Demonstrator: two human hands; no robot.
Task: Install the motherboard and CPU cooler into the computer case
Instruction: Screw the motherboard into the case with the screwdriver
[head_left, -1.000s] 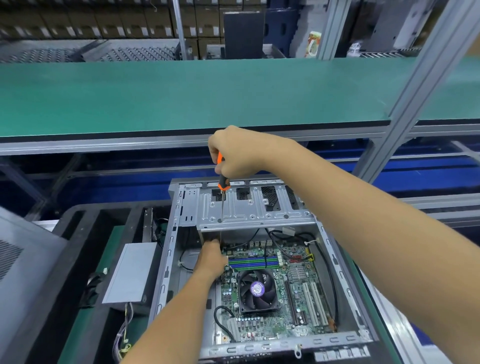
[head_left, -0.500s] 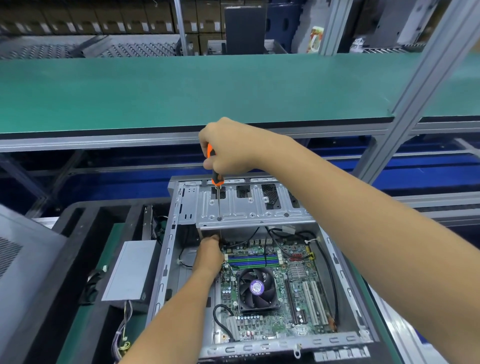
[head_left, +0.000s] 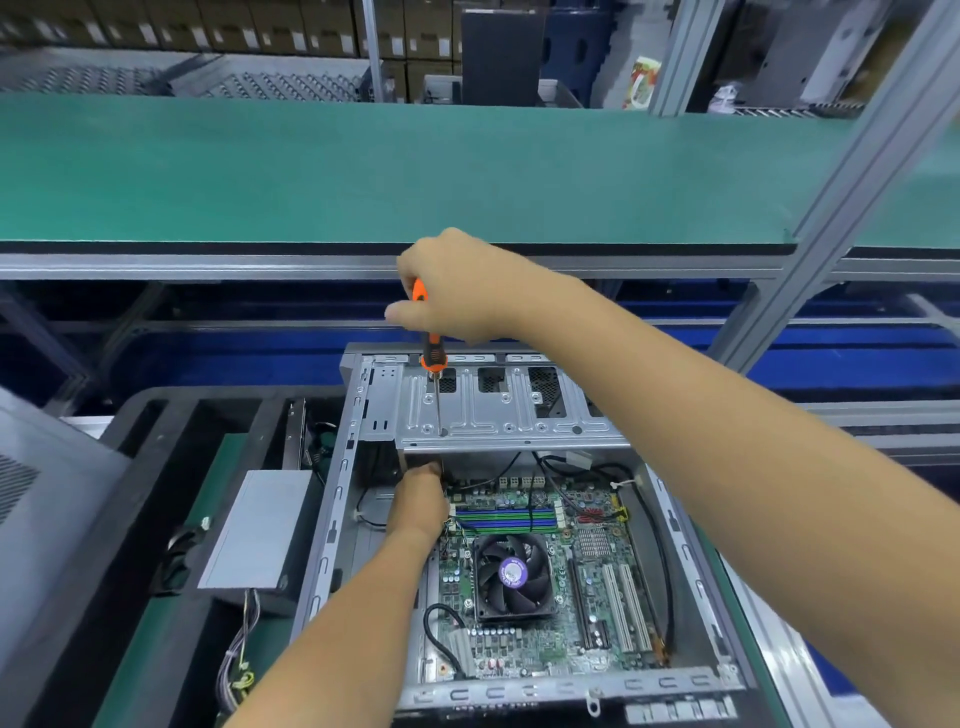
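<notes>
Driving screw: right hand (head_left: 457, 283) wraps orange screwdriver (head_left: 430, 353) handle, shaft upright, tip seated in drive cage (head_left: 509, 421) hole. Left hand (head_left: 421, 499) reaches under cage, likely bracing it; finger posture hidden, cannot tell. Motherboard (head_left: 540, 577) lies flat in computer case (head_left: 332, 525), CPU cooler (head_left: 511, 574) mounted on it at centre.

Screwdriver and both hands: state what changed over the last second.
Little changed. The right hand keeps gripping the orange screwdriver, tip still on the drive bracket screw; its thumb now sticks out left. The left hand stays tucked under the bracket. Motherboard and cooler fan unmoved.
</notes>
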